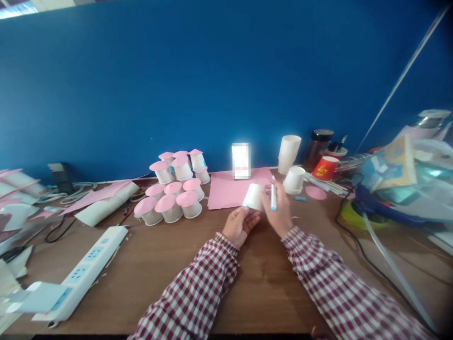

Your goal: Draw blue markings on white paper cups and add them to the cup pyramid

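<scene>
Between my hands is a white paper cup (254, 195), tilted, with a light blue line along its lower rim. My left hand (240, 225) is closed on that rim from below. In my right hand (279, 208) is a white marker with a light blue tip (273, 196), pointing down, while the fingers of this hand also lie against the cup's right side. Behind the cup lies a stack of pink paper (226, 189). A blue marker cap (300, 199) rests on the table right of my right hand.
Several cups with pink cone tops (168, 203) stand at left. White cups (293, 179), a pink disc (316, 192) and a red cup (324, 168) are at right. A power strip (85, 269) lies front left; a blue wall (226, 80) rises behind a bright blurred-out upright screen (241, 161).
</scene>
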A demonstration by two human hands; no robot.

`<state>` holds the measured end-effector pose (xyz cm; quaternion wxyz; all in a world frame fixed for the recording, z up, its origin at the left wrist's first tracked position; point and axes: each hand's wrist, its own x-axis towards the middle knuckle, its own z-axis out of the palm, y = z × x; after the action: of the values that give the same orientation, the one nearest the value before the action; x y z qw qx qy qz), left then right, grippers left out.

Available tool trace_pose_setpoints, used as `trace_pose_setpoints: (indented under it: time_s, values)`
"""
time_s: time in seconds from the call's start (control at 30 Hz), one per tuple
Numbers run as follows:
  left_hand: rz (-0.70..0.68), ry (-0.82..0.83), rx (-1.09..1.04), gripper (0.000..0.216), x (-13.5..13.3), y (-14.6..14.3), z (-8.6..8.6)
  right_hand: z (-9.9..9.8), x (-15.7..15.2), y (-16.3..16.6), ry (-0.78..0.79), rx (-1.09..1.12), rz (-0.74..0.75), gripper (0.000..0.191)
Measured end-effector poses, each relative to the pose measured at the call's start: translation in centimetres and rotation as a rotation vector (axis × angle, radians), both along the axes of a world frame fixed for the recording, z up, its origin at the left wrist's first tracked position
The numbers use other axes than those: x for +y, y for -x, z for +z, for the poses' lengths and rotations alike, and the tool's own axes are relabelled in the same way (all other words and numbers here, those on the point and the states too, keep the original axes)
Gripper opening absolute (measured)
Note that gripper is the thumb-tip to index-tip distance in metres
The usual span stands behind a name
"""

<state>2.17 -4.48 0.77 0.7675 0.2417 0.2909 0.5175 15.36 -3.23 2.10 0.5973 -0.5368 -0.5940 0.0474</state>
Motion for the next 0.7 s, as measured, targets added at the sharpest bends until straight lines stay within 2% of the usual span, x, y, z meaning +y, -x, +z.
trace_pose_setpoints:
  time_s: [0.1, 0.27, 0.43, 0.7]
  values:
    - [0.062, 0.033, -0.013, 0.017, 0.5, 0.3, 0.0, 0.8, -0.6, 0.2, -0.049, 0.052, 0.012, 0.031]
    - [0.085, 0.007, 0.003, 0.018, 0.9, 0.6, 0.0, 1.4, -2.1, 1.1, -0.057, 0.017, 0.154, 0.023]
    - [0.097, -0.042, 0.010, 0.019, 0.7, 0.4, 0.1, 0.7, -2.4, 1.6, -0.096, -0.159, 0.089, 0.015]
    - [0.083, -0.062, 0.019, 0.021, 0.6, 0.2, 0.2, 0.3, -1.8, 1.1, -0.052, -0.129, 0.005, 0.016]
